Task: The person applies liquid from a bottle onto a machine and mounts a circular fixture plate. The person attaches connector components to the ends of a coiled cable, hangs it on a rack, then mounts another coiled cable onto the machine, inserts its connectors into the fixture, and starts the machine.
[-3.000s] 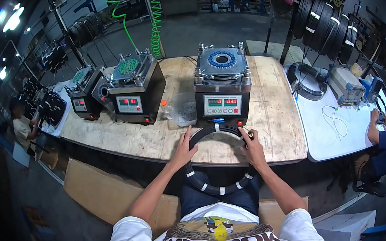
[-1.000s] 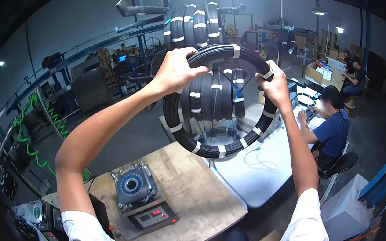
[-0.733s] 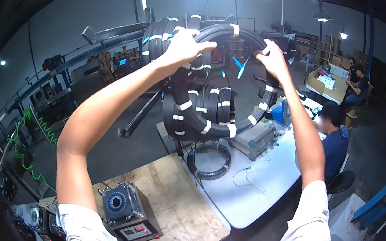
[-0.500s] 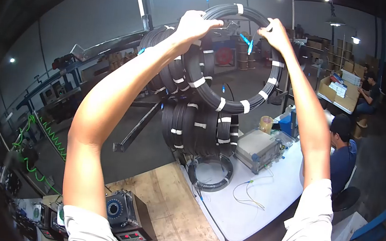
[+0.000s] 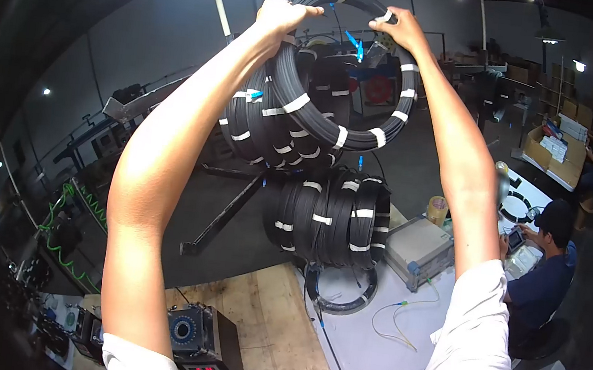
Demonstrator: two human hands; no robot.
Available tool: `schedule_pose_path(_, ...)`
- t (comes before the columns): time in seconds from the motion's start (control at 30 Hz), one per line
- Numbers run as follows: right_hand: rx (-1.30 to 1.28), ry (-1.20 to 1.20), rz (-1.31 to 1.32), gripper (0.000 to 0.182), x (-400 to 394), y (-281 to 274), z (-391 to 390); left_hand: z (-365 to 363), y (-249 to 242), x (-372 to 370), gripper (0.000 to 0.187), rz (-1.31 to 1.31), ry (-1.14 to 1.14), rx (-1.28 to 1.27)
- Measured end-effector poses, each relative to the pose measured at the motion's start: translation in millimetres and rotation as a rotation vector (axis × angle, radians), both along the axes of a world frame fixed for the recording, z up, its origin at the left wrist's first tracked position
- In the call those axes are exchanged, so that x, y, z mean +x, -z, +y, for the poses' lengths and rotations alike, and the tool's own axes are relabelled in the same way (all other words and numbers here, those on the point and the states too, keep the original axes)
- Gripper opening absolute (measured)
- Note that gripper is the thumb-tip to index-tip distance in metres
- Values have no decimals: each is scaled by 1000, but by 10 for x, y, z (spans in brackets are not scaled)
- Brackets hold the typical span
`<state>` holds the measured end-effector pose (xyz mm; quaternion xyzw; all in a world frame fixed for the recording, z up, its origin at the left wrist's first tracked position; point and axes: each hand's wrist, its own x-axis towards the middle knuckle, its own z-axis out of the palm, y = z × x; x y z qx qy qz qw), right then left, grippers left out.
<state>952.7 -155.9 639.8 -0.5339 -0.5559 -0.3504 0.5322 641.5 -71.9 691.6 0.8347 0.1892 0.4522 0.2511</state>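
Observation:
Both my hands hold up a large coil of black cable (image 5: 319, 124), bound with white tape bands. My left hand (image 5: 283, 19) grips its upper left rim, thumb pointing right. My right hand (image 5: 402, 31) is closed on the upper right rim. Blue connectors (image 5: 357, 45) dangle inside the ring. Just behind it, more black taped coils (image 5: 242, 120) hang on a rack. Below hangs or stands another row of black coils (image 5: 322, 220); what supports it is hidden.
A single coil (image 5: 341, 308) lies on the white table (image 5: 365, 358), near a grey instrument box (image 5: 420, 250) and a tape roll (image 5: 437, 209). A black machine with a dial (image 5: 211, 342) stands on the wooden table (image 5: 273, 341). A seated co-worker (image 5: 543, 276) is at right.
The held coil and both hands have shifted up and left in view, while the racked coils and tables appear further right. Both hands keep their grip.

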Motion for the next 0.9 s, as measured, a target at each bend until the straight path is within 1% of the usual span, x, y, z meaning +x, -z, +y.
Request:
schedule_pose_path(0.03, -77, -90, -12, 48, 48, 27, 67, 74, -27, -8, 55, 39, 18, 6)
schedule_pose_path(0.07, -151, -181, -25, 49, 91, 44, 133, 111, -41, -17, 58, 79, -13, 3)
schedule_pose_path(0.1, -278, -131, 51, 52, 82, 31, 178, 41, -40, -80, 60, 118, -44, 2)
schedule_pose_path(0.13, -224, -293, 48, 54, 83, 78, 202, -16, -46, -116, 63, 158, -74, 1)
schedule_pose_path(0.17, -237, -275, 82, 56, 101, 95, 194, -29, -60, -112, 74, 156, -71, -3)
schedule_pose_path(0.2, -253, -256, 117, 58, 88, 71, 156, -35, -78, -82, 76, 141, -69, -3)
schedule_pose_path(0.3, -417, -225, 380, 72, 28, 18, 160, -33, -67, 30, 84, 120, -52, -37)
schedule_pose_path(0.4, -606, 50, 323, 94, 9, -76, 261, 30, 9, 139, 79, 115, -98, -30)
schedule_pose_path(0.43, -573, 77, 288, 120, -15, -11, 328, 89, 43, 202, 71, 100, -130, -50)
schedule_pose_path(0.47, -575, 48, 324, 124, -17, 24, 356, 146, 88, 237, 68, 107, -183, -17)
schedule_pose_path(0.53, -570, -4, 400, 133, -157, 89, 266, 28, 222, 226, 62, 122, -284, 57)
schedule_pose_path(0.57, -647, -156, 518, 135, -251, 132, 144, -37, 282, 226, 58, 149, -311, 90)
schedule_pose_path(0.6, -640, -172, 537, 134, -271, 149, 130, -123, 343, 209, 56, 186, -326, 130)
schedule_pose_path(0.67, -624, -208, 574, 130, -299, 160, 131, -239, 470, 224, 57, 247, -435, 212)
schedule_pose_path(0.7, -604, -234, 568, 126, -313, 186, 135, -220, 559, 269, 56, 235, -495, 322)
schedule_pose_path(0.77, -562, -282, 554, 117, -332, 205, 135, -149, 617, 319, 54, 224, -468, 306)
schedule_pose_path(0.87, -516, -465, 609, 104, -243, 264, 126, -127, 627, 344, 50, 216, -464, 202)
schedule_pose_path(0.9, -348, -498, 690, 92, -337, 355, 123, -106, 637, 352, 49, 221, -460, 155)
